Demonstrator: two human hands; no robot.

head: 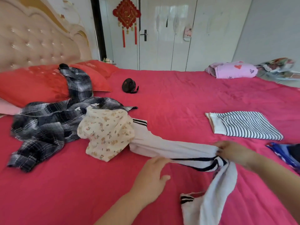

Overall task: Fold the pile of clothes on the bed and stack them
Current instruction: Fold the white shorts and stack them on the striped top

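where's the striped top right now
Head view: the striped top lies folded on the right of the bed, just beyond the right hand.

From the right grip (230,153) the garment (170,148) runs left under the pile (103,130); the folded top (243,125) lies behind the grip on the bed (170,95).

Bare bedsheet (170,101) btwn floral top (107,132) & folded striped top (243,125); plaid shirt (45,127) at left, fan (129,86) beyond.
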